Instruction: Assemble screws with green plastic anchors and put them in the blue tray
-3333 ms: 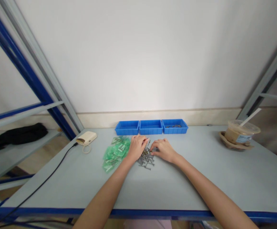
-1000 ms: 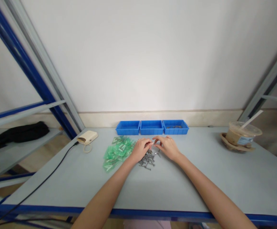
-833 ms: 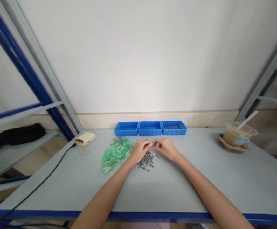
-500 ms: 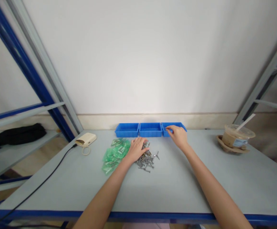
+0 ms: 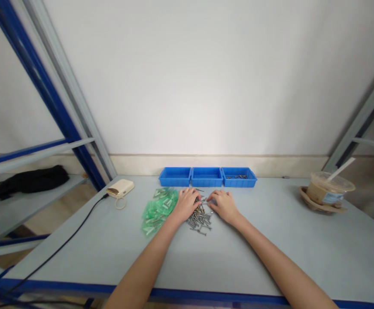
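Note:
A pile of loose metal screws (image 5: 199, 218) lies on the grey table. My left hand (image 5: 187, 204) rests over the pile's upper left side, its fingers bent and thumb apart, covering part of the screws. On the right edge of the pile, my right hand (image 5: 223, 206) reaches down with finger and thumb apart near a few loose screws; no screw shows clearly in its grasp. Beside the left hand lie green plastic bags (image 5: 159, 210) with pale pieces showing through. Behind the hands, the right blue bin (image 5: 240, 183) contains several small screws.
The middle blue bin (image 5: 207, 183) and left blue bin (image 5: 175, 183) stand in the same row by the wall. A white device (image 5: 121, 187) with a black cable (image 5: 80, 229) lies at left. A lidded cup (image 5: 328, 189) in a cardboard holder (image 5: 322, 208) stands at right.
My right hand has come back from the right blue bin to the right side of the screw pile. The left hand stays over the pile. The view has shifted slightly.

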The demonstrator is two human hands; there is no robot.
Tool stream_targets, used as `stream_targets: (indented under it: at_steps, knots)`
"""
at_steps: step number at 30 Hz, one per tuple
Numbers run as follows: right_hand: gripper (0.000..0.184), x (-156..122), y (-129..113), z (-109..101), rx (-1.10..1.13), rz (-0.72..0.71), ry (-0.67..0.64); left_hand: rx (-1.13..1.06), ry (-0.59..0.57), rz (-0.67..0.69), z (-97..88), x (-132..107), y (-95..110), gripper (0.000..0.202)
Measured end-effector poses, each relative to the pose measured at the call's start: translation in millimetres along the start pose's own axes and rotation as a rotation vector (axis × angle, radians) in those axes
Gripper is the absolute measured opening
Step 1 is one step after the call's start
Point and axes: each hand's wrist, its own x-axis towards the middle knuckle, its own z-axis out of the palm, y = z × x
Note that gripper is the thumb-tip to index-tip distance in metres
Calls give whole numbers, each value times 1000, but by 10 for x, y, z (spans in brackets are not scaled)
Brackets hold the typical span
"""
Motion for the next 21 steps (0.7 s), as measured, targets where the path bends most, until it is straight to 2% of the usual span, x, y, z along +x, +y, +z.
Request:
stream_targets:
  at_steps: [5, 9, 13, 17, 21]
  knots:
    - [10, -18, 29, -1, 38, 53, 14, -38, 54, 50, -9, 11, 44, 17]
    - [15, -7, 98, -71, 227, 91, 21, -97, 76, 126, -37, 30, 101, 16]
    - [18, -2, 90, -128, 376, 70, 24, -118, 102, 120, -53, 39, 113, 19]
    - [19, -25, 37, -192, 191, -89, 102, -137, 128, 91, -28, 46, 124, 23]
    - [15, -38, 2, -263, -14, -169, 92, -176, 114, 77, 4, 48, 176, 25]
